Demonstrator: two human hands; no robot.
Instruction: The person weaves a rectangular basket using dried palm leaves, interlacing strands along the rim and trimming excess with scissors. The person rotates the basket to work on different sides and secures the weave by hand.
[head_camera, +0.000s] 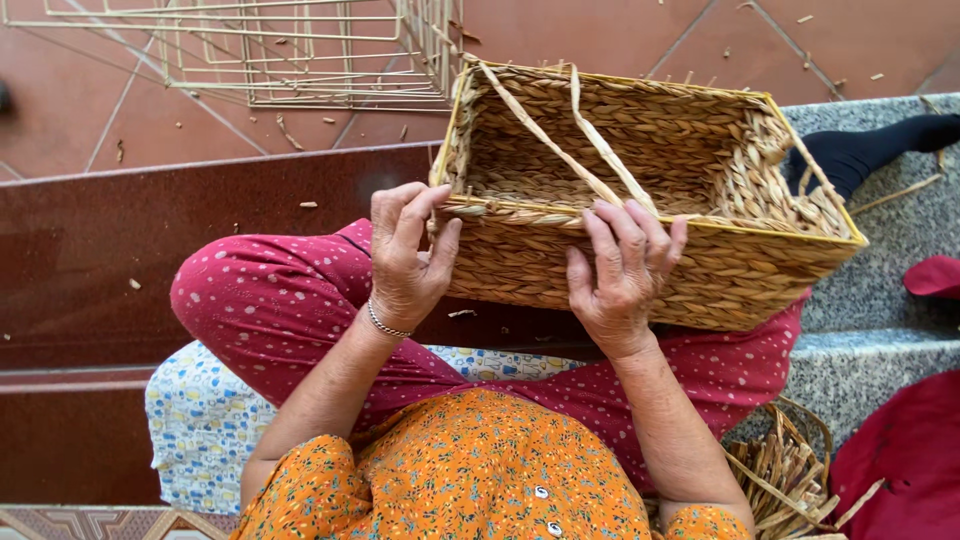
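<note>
Underfoot, red-brown floor tiles (600, 35) fill the top of the view, littered with bits of straw, and a dark red polished step (150, 250) runs across the left, while a grey speckled stone step (880, 350) lies to the right. A bare wire frame (290, 55) stands on the tiles behind. On the lap, over the pink dotted trousers (280, 300), a rectangular woven basket (640, 270) is tipped with its opening toward the camera. Two loose straw strands (560, 150) cross its mouth. The left hand (405, 260) clamps the basket's near left corner, fingers (400, 215) curled over the rim. The right hand (620, 275) grips the near rim, fingers (630, 235) closed over it where the strands end. A bundle of dried straw (790, 480) lies at lower right.
</note>
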